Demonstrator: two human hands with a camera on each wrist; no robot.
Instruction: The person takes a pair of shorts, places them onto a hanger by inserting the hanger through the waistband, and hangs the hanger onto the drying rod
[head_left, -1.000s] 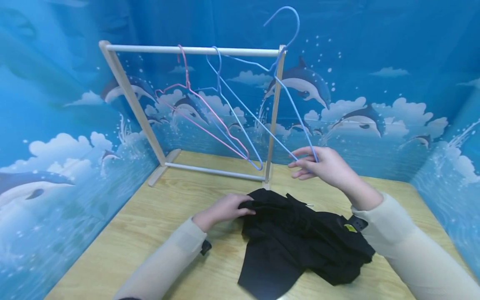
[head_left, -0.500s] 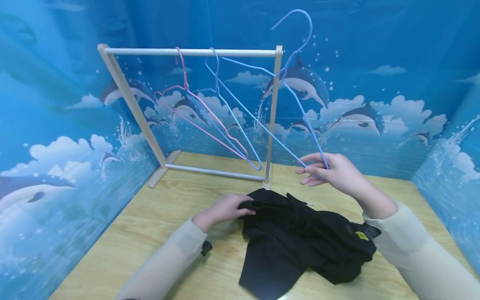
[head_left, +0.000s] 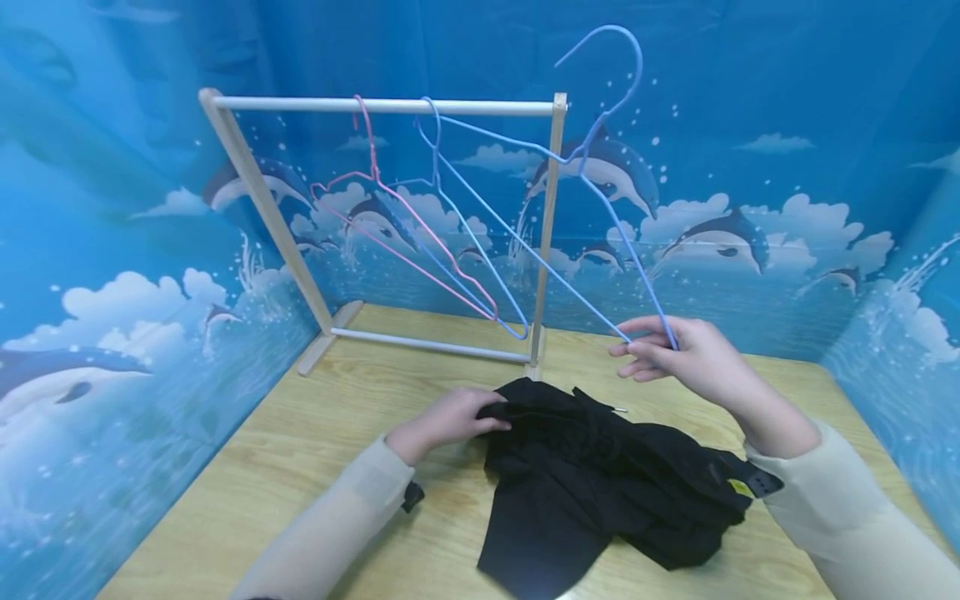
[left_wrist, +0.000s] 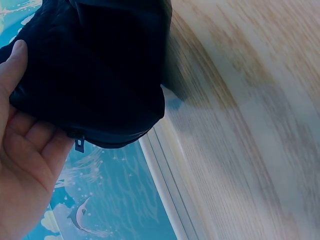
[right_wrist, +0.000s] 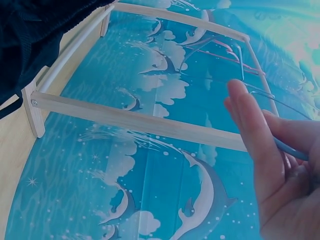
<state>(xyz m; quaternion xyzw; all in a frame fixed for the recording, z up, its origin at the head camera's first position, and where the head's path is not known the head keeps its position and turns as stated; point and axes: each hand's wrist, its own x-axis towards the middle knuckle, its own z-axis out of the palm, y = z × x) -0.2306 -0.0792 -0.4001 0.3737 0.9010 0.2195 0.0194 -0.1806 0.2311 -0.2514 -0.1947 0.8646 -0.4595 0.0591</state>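
Black shorts (head_left: 600,475) with a drawstring lie bunched on the table. My left hand (head_left: 453,414) grips their upper left edge, thumb on one side and fingers on the other. In the left wrist view a small zip pull (left_wrist: 79,144) hangs from the shorts (left_wrist: 95,65) beside my left hand (left_wrist: 30,160). My right hand (head_left: 693,354) pinches the lower corner of a blue wire hanger (head_left: 596,129), which is raised with its hook upward, right of the rack's end. The right wrist view shows only part of that hanger's wire (right_wrist: 290,149) in my right hand (right_wrist: 280,170).
A small wooden rack (head_left: 480,107) with a white bar stands at the back of the wooden table (head_left: 300,475). From it hang a pink hanger (head_left: 374,158) and another blue hanger (head_left: 437,158). A dolphin-print backdrop (head_left: 750,308) encloses the table.
My right hand has moved to the right and slightly down, taking the blue hanger with it, away from the rack. My left hand keeps its grip on the shorts in the same place.
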